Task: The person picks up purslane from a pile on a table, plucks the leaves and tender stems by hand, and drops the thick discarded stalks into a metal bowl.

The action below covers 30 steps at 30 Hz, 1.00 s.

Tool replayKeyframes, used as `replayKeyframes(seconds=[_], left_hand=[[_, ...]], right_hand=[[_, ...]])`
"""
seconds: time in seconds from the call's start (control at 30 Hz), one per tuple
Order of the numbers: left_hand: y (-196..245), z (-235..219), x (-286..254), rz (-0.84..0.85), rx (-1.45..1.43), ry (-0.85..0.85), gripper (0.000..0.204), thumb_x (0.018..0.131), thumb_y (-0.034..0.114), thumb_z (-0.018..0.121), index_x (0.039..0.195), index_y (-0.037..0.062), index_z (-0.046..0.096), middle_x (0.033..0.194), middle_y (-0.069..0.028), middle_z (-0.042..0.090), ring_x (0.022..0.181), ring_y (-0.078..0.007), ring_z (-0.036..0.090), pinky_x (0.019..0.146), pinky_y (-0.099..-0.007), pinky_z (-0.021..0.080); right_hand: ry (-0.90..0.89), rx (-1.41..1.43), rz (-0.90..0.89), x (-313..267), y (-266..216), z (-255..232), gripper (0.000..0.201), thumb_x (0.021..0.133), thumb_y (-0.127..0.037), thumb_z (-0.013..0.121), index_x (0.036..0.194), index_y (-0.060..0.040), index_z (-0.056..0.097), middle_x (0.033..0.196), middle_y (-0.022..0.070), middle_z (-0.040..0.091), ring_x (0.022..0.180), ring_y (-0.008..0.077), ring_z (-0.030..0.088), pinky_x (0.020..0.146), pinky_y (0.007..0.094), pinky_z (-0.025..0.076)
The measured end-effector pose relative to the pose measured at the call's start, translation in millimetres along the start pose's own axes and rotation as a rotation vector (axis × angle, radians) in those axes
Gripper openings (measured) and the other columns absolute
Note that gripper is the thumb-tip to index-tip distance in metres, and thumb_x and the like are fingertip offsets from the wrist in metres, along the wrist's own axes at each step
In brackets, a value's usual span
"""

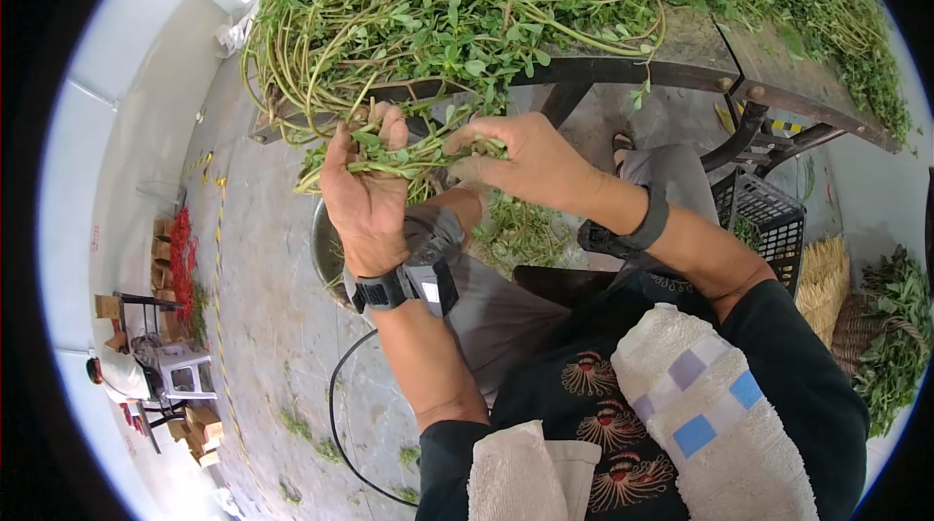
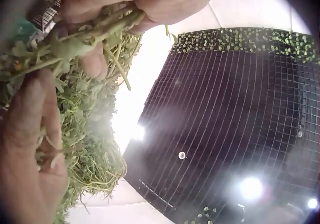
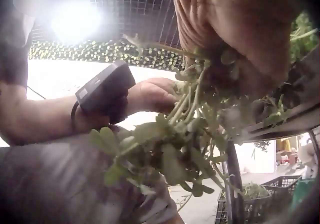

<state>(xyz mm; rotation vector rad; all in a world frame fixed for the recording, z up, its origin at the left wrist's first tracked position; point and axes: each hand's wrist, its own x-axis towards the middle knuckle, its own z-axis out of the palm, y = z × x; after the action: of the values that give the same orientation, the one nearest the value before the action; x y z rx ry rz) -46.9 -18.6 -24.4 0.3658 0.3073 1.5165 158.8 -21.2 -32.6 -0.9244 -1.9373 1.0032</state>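
A bunch of green leafy stems lies across the left hand, palm up, with its fingers curled up around the stems. From the other side the right hand pinches the same bunch between thumb and fingers. In the left wrist view the stems run between the left hand and the right hand. The right wrist view shows leaves hanging below the right hand, with the left hand behind.
A large heap of greens covers the table in front. Below are a metal basin at the left and loose greens on the floor. A black crate stands at the right. Far left, another person sits.
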Motion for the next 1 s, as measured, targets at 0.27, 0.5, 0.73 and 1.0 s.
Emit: replayKeyframes(seconds=[0.27, 0.5, 0.73, 1.0], left_hand=[[-6.6, 9.0, -2.2, 0.011, 0.064, 0.037, 0.025, 0.096, 0.017, 0.039, 0.100, -0.0057, 0.049, 0.104, -0.0234, 0.055, 0.100, -0.0367, 0.057, 0.087, -0.0457, 0.052], [-16.6, 20.2, -5.0, 0.115, 0.201, 0.099, 0.025, 0.095, 0.022, 0.042, 0.095, -0.0020, 0.050, 0.100, -0.0201, 0.056, 0.094, -0.0325, 0.057, 0.079, -0.0406, 0.053], [4.5, -15.5, -2.2, 0.101, 0.105, 0.054, 0.020, 0.096, 0.029, 0.045, 0.085, 0.0116, 0.049, 0.067, 0.0023, 0.044, 0.051, -0.0075, 0.028, 0.041, -0.0214, 0.028], [0.8, 2.6, -6.9, 0.149, -0.043, 0.001, 0.022, 0.098, 0.020, 0.033, 0.087, 0.0059, 0.045, 0.071, -0.0024, 0.045, 0.051, -0.0091, 0.032, 0.046, -0.0243, 0.033]], right_hand=[[0.199, -0.407, -0.236, 11.3, -1.8, 25.3, 0.020, 0.074, -0.025, 0.068, 0.085, -0.0095, 0.065, 0.077, 0.0093, 0.060, 0.072, 0.0292, 0.059, 0.060, 0.0371, 0.046], [0.130, -0.176, -0.189, 11.5, 1.5, 9.7, 0.021, 0.075, -0.029, 0.066, 0.076, -0.0085, 0.065, 0.074, 0.0088, 0.058, 0.070, 0.0294, 0.059, 0.060, 0.0385, 0.046], [-0.335, -0.033, -0.472, -31.2, -17.1, 15.0, 0.019, 0.081, -0.024, 0.064, 0.081, -0.0048, 0.064, 0.079, 0.0092, 0.057, 0.071, 0.0282, 0.058, 0.067, 0.0366, 0.046], [-0.206, 0.081, -0.003, -24.7, -11.8, -13.2, 0.021, 0.077, -0.024, 0.067, 0.088, -0.0065, 0.067, 0.078, 0.0166, 0.064, 0.071, 0.0280, 0.061, 0.066, 0.0337, 0.046]])
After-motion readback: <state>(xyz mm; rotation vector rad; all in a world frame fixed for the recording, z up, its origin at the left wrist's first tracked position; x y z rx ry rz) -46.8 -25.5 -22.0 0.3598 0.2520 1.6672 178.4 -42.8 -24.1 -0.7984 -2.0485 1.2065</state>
